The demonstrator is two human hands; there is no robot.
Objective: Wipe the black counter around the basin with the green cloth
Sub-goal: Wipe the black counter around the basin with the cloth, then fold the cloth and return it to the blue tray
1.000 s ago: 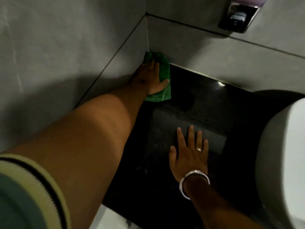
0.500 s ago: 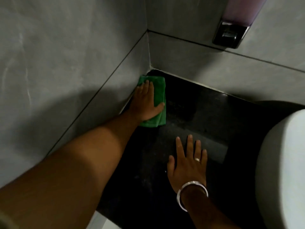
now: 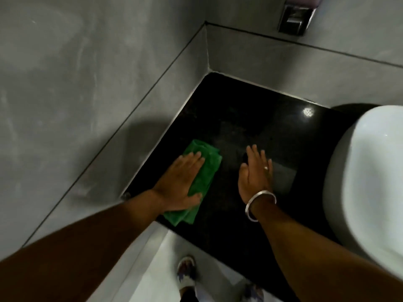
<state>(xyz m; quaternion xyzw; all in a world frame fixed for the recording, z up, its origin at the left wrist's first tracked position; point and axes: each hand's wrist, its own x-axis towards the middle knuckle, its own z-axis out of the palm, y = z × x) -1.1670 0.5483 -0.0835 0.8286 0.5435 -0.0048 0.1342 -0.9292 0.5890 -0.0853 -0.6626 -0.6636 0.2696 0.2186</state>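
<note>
1. Where the two grey tiled walls meet in a corner, the black tabletop fills the angle below them, glossy, with a bright glint of light near its back edge.
2. The white basin stands on the tabletop at the right, its rounded side cut off by the frame.
3. The green cloth, folded and creased, lies on the tabletop near its front left edge, just beside the left wall.
4. The left hand lies flat and spread on the cloth, pressing it down, thumb on its near end.
5. The right hand rests open, palm down on the bare tabletop, between cloth and basin, holding nothing.
6. A silver bangle circles the right wrist.
7. A ring sits on one right finger.
</note>
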